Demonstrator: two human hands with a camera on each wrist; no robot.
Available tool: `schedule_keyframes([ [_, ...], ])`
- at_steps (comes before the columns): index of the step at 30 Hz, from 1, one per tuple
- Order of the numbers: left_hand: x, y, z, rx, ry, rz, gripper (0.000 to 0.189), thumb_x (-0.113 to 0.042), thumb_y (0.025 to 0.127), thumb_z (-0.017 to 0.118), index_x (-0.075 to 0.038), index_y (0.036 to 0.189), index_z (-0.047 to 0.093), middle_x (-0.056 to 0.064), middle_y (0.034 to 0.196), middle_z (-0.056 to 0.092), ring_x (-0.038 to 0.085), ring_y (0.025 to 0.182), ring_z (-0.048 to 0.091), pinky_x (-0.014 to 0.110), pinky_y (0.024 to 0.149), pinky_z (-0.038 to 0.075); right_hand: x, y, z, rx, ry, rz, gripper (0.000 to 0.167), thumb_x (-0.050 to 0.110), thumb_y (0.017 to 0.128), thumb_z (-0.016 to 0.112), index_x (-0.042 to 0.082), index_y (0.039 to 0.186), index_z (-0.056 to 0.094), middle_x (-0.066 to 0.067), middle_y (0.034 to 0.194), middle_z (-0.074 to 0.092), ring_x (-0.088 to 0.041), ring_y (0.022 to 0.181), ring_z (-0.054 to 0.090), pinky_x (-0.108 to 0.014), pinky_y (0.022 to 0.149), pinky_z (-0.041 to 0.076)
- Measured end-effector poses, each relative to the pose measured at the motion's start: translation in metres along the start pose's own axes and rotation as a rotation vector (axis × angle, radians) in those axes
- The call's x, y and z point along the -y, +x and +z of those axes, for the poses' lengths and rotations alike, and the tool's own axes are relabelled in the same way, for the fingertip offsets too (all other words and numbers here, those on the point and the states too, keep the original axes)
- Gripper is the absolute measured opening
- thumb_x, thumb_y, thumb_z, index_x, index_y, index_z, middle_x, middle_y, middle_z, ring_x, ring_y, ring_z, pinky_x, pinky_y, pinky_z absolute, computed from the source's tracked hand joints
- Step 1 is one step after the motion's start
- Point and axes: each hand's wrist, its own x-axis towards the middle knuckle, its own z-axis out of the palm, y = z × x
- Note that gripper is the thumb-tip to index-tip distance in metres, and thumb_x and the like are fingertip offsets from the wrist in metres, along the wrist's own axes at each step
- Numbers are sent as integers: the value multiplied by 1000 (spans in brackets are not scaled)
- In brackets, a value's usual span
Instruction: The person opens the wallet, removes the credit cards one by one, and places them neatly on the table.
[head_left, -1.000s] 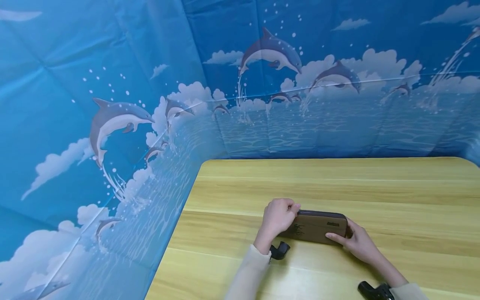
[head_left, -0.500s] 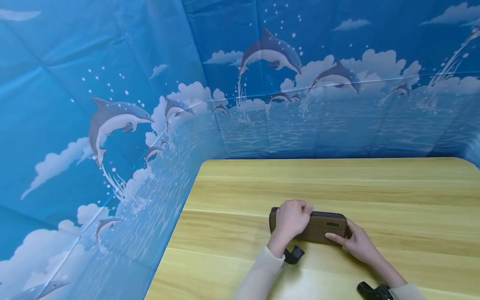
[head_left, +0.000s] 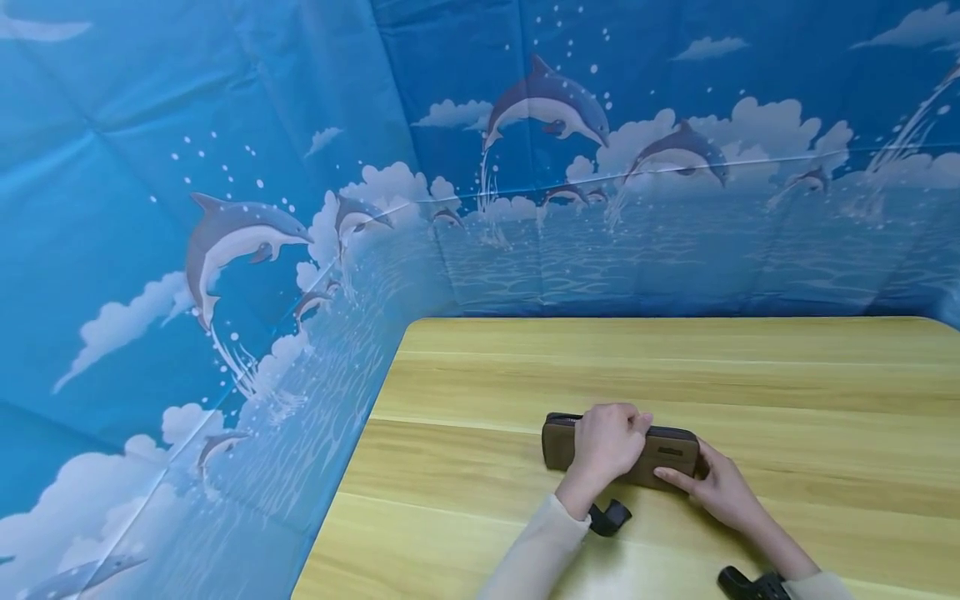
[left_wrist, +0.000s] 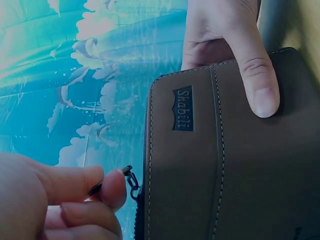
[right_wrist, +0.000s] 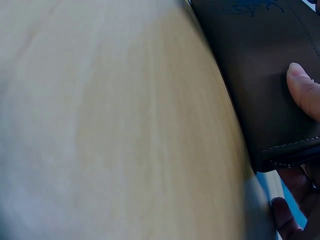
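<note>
A dark patch (left_wrist: 183,108) on the brown wallet (left_wrist: 260,170) reads "Shabili".

Smooth, matt, leather-look wallet (left_wrist: 185,160) under the right thumb (left_wrist: 257,75); metal-looking zip pull (left_wrist: 127,170) between the left fingers (left_wrist: 114,190); smooth, faintly glossy wood-grain tabletop (head_left: 450,467) below them, creased, shiny, plastic-looking sheet (head_left: 300,100) beyond

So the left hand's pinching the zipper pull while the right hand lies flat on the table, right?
No: the right hand isn't flat on the table; it grips one end of the brown wallet, as the head view shows. The left hand does pinch the zipper pull.
</note>
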Motion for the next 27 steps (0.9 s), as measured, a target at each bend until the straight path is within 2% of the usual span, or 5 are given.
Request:
schedule_keyframes([
  [7,1,-2,3,-13,-30,1,33,-37,96,55,-25,65,62,-17,48,38,-2,45,35,14,46,29,1,1,-2,12,-3,6,37,21,83,75,8,114,59,-1,92,66,-8,74,54,-24,61,44],
  [17,19,-13,6,-49,-165,-46,31,-41,95,56,-27,69,66,-19,47,39,-2,42,36,17,45,32,1,0,1,-1,-12,7,40,21,83,75,9,116,58,-1,92,66,-7,77,55,-23,63,45],
  [27,28,-18,2,-82,-110,-121,31,-45,89,62,-28,64,69,-20,45,39,0,46,40,21,48,32,-1,0,1,-9,-17,-17,39,21,83,75,10,116,59,2,91,67,-6,82,57,-22,68,46],
])
